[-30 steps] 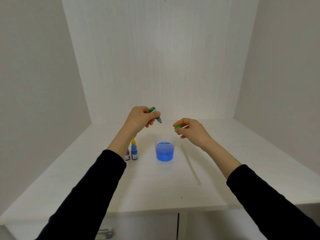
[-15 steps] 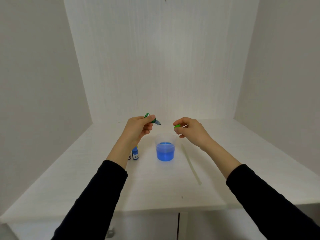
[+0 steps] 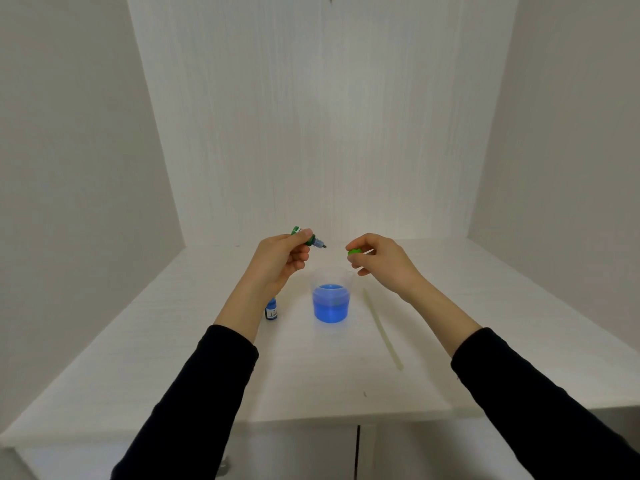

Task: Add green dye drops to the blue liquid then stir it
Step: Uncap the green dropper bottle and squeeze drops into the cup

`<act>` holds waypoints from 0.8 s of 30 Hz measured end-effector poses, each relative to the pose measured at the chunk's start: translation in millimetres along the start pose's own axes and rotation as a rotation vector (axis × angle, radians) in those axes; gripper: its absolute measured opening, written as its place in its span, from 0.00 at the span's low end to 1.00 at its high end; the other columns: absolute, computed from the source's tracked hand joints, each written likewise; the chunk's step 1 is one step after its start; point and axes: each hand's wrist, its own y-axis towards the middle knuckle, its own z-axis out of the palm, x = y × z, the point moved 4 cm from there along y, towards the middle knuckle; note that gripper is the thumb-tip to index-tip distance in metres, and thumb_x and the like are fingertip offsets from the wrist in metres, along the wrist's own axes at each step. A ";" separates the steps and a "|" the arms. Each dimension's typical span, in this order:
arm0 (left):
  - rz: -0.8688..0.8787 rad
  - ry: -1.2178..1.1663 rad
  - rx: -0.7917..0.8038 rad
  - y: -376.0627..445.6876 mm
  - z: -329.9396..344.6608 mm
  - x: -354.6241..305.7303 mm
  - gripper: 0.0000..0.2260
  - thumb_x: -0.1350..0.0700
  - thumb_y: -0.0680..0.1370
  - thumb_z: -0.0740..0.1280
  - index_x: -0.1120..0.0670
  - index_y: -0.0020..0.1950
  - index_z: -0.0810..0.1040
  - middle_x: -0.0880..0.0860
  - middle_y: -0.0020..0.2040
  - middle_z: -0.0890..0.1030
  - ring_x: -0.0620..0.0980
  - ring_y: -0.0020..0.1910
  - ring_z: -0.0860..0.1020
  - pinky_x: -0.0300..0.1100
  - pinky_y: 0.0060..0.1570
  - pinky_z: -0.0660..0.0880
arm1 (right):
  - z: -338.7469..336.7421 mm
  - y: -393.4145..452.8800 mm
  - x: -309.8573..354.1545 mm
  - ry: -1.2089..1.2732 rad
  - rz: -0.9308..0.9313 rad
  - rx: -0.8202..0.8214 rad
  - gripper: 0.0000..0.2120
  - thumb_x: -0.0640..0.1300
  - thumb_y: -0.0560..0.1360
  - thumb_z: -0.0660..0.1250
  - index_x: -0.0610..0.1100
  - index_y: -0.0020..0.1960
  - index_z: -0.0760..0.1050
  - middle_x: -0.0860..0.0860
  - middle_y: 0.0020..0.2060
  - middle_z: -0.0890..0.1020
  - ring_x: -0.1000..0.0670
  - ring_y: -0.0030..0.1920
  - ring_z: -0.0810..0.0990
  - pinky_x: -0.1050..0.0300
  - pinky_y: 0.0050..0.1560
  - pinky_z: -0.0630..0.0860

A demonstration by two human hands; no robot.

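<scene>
A clear plastic cup point(image 3: 331, 289) holding blue liquid stands mid-table. My left hand point(image 3: 280, 259) grips a small green dye bottle point(image 3: 309, 240), uncapped, tilted almost level with its nozzle pointing right, above and left of the cup's rim. My right hand point(image 3: 377, 259) pinches the bottle's green cap point(image 3: 354, 252) just above and right of the cup. A pale stirring stick point(image 3: 382, 329) lies flat on the table to the right of the cup.
A small blue dye bottle point(image 3: 271, 309) stands left of the cup, partly hidden by my left wrist. The white table point(image 3: 173, 358) sits in an alcove with walls at the back and both sides. Its front edge runs above cabinet doors.
My left hand dropped lower and tilted the green bottle flatter, nozzle toward the cup. My forearm now hides the other small bottles except the blue one. My right hand barely moved.
</scene>
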 end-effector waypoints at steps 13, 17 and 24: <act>-0.006 0.014 -0.004 -1.4 0.5 0.9 0.07 0.56 0.76 0.71 0.60 0.45 0.81 0.52 0.32 0.77 0.44 0.30 0.74 0.36 0.31 0.73 | -2.3 -1.2 2.1 -0.039 0.002 0.006 0.07 0.40 0.74 0.66 0.45 0.52 0.78 0.52 0.41 0.80 0.55 0.39 0.78 0.67 0.36 0.75; -0.017 0.012 -0.004 -2.7 0.1 4.3 0.07 0.57 0.76 0.71 0.60 0.44 0.81 0.52 0.32 0.77 0.45 0.30 0.74 0.36 0.31 0.73 | -2.8 -2.5 1.6 -0.045 0.005 0.008 0.06 0.43 0.75 0.66 0.45 0.51 0.78 0.54 0.40 0.80 0.55 0.40 0.79 0.66 0.36 0.75; -0.014 -0.040 -0.019 -2.9 -1.2 10.4 0.06 0.57 0.76 0.70 0.59 0.44 0.81 0.51 0.32 0.78 0.44 0.29 0.75 0.36 0.31 0.73 | -12.0 -11.2 -9.4 -0.233 0.114 0.040 0.08 0.51 0.72 0.69 0.46 0.40 0.75 0.53 0.34 0.82 0.57 0.33 0.78 0.65 0.33 0.70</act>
